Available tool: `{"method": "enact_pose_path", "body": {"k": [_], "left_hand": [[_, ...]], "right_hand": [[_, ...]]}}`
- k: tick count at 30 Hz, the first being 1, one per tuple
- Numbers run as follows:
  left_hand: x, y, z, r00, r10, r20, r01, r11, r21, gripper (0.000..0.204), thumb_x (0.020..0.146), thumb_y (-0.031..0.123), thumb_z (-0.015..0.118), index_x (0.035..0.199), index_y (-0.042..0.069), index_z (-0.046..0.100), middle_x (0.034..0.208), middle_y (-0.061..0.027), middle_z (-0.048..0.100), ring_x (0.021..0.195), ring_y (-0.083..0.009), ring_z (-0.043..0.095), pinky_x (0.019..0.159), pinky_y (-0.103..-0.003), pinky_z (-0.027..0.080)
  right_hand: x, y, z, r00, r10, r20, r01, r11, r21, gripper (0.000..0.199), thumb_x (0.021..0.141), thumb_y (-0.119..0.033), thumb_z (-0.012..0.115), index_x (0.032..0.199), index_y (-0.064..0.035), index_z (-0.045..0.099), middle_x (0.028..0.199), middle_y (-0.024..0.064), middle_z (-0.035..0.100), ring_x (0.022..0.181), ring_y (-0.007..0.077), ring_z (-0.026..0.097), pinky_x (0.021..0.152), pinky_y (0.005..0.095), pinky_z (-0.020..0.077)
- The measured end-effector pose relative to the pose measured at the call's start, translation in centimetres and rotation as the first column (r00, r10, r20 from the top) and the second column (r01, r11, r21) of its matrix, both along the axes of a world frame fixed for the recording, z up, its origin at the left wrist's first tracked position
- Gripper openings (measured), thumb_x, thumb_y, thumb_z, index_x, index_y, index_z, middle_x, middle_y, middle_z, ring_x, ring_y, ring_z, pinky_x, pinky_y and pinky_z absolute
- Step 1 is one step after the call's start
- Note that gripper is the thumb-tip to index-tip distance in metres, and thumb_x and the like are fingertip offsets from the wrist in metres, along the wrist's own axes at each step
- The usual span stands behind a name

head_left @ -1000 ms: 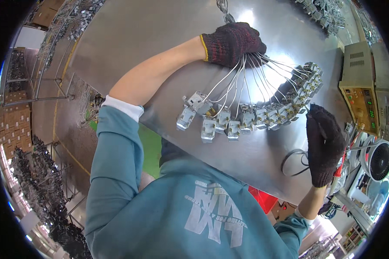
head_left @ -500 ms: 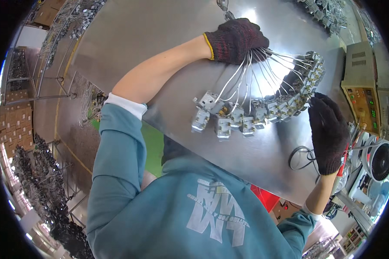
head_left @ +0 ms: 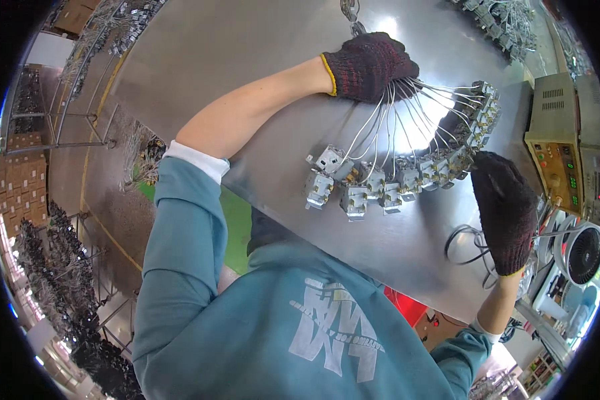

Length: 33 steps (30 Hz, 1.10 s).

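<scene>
My left hand [head_left: 372,67], in a dark knitted glove with a yellow cuff, is closed around a bunch of thin white wires [head_left: 385,110] above the metal table. The wires fan out to several small boxy silver metal parts [head_left: 356,201] with brass-coloured bits, lying in a curved row on the tabletop. At the right end of that row is my right hand [head_left: 507,213], also gloved. Its fingers are pressed together, with the tips close to the parts; what they hold, if anything, is hidden.
A bench instrument [head_left: 553,150] with lit green digits stands at the right, above a round fan [head_left: 583,255]. Black cable [head_left: 461,244] loops beside my right hand. More wired parts [head_left: 503,27] lie at the far right. A metal chain [head_left: 351,15] rests beyond my left hand.
The row of parts and my left hand have shifted slightly right and nearer. My right hand's fingertips have moved slightly left and nearer, staying beside the row. My left hand keeps its hold on the wires.
</scene>
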<state>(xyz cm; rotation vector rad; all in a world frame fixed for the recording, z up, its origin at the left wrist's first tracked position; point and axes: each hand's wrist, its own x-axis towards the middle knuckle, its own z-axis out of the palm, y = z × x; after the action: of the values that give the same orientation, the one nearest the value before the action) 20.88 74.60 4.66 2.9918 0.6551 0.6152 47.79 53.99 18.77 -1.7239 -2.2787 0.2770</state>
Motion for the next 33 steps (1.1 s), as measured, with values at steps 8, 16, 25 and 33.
{"method": "enact_pose_path", "body": {"k": [8,16,25,33], "left_hand": [[0.0,0.3,-0.6,0.996,-0.037,0.079,0.034,0.999,0.034,0.026,0.089,0.034,0.071,0.105,0.014,0.073,0.092,-0.0126,0.075,0.095,-0.0328,0.072,0.089,-0.047,0.057],[-0.1,-0.1,-0.3,0.999,0.000,0.048,-0.002,0.999,0.038,0.024,0.089,0.029,0.070,0.106,0.013,0.074,0.094,-0.0125,0.075,0.096,-0.0324,0.072,0.090,-0.047,0.057],[-0.1,-0.5,0.5,0.999,0.033,-0.030,-0.033,0.999,-0.003,0.026,0.090,0.028,0.068,0.111,0.013,0.073,0.095,-0.0116,0.075,0.098,-0.0306,0.072,0.091,-0.046,0.056],[0.1,-0.3,0.0,0.999,0.028,0.021,-0.028,1.000,0.005,0.024,0.094,0.034,0.067,0.104,0.013,0.073,0.093,-0.0114,0.075,0.096,-0.0309,0.072,0.089,-0.047,0.056]], "right_hand": [[-0.2,0.1,0.2,0.986,0.121,0.117,-0.130,0.989,0.075,0.024,0.093,-0.004,0.080,0.117,-0.0058,0.076,0.119,0.0162,0.077,0.103,0.0328,0.077,0.087,0.0385,0.0608],[-0.9,-0.9,-0.3,0.999,-0.018,0.047,0.013,0.994,0.106,0.023,0.095,-0.003,0.079,0.117,-0.0059,0.077,0.120,0.0143,0.078,0.105,0.0302,0.078,0.091,0.0361,0.0604],[-0.9,-2.0,-1.5,0.998,0.032,-0.058,-0.026,0.996,0.089,0.029,0.092,0.000,0.079,0.121,-0.0070,0.076,0.121,0.0153,0.078,0.103,0.0299,0.077,0.088,0.0370,0.0605],[-0.7,-1.3,-1.0,0.982,0.127,0.137,-0.143,0.983,0.118,0.029,0.092,0.001,0.079,0.119,-0.0079,0.077,0.122,0.0152,0.077,0.105,0.0305,0.077,0.086,0.0377,0.0610]]}}
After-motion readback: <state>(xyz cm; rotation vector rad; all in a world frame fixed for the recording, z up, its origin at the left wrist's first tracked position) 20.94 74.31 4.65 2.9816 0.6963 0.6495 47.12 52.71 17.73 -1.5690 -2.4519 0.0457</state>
